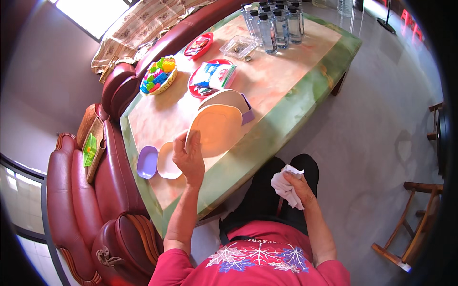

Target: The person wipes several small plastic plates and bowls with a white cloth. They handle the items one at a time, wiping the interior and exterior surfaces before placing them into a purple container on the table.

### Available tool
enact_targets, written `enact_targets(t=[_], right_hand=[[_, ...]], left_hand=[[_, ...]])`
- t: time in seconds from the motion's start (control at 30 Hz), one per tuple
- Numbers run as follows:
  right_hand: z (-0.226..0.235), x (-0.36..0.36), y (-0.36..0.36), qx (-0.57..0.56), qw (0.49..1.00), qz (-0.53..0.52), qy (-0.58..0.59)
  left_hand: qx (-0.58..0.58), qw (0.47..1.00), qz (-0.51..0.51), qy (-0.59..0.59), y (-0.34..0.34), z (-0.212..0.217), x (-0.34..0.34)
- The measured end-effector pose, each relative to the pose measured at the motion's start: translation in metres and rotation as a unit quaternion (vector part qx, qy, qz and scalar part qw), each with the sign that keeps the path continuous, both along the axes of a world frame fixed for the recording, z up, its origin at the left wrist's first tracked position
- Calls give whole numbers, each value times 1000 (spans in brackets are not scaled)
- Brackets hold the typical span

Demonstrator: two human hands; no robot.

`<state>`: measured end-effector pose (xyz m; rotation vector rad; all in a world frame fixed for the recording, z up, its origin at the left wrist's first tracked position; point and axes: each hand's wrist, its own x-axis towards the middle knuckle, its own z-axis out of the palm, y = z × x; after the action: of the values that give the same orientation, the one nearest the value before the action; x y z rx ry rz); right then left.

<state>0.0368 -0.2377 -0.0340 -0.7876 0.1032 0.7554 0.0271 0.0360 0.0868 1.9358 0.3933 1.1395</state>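
My left hand (189, 158) grips the left edge of a pale orange plate (217, 127), tilted up above the near side of the table. Behind that plate, a cream plate (224, 97) stands on edge at a purple holder (248, 115), which is partly hidden. A shallow purple dish (147, 162) and a cream dish (168, 162) lie side by side on the tabletop, left of my left hand. Over my lap, my right hand (301, 187) is closed around a crumpled white cloth (285, 187).
The green-bordered table (281, 119) carries a basket of colourful blocks (160, 76), a red plate (192, 89) with packets, another red dish (210, 37), a glass ashtray (237, 46) and several clear bottles (280, 28). A red sofa (109, 176) lines the left; a wooden stool (408, 226) stands right.
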Motion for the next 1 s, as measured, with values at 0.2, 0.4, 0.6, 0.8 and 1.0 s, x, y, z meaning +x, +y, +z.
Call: enact_targets(t=[0.2, 0.4, 0.6, 0.8, 1.0], right_hand=[[-15, 0, -2, 127, 991, 43, -1], [-15, 2, -3, 3, 999, -18, 27], [-24, 9, -3, 12, 1000, 16, 9], [-28, 12, 3, 39, 999, 37, 5], [-42, 15, 2, 100, 991, 70, 45]], left_hand=[[147, 986, -63, -49, 25, 5, 43], [259, 962, -85, -2, 41, -7, 62], [279, 954, -103, 39, 38, -11, 67], [341, 937, -65, 23, 38, -14, 74], [345, 938, -9, 28, 37, -14, 76]])
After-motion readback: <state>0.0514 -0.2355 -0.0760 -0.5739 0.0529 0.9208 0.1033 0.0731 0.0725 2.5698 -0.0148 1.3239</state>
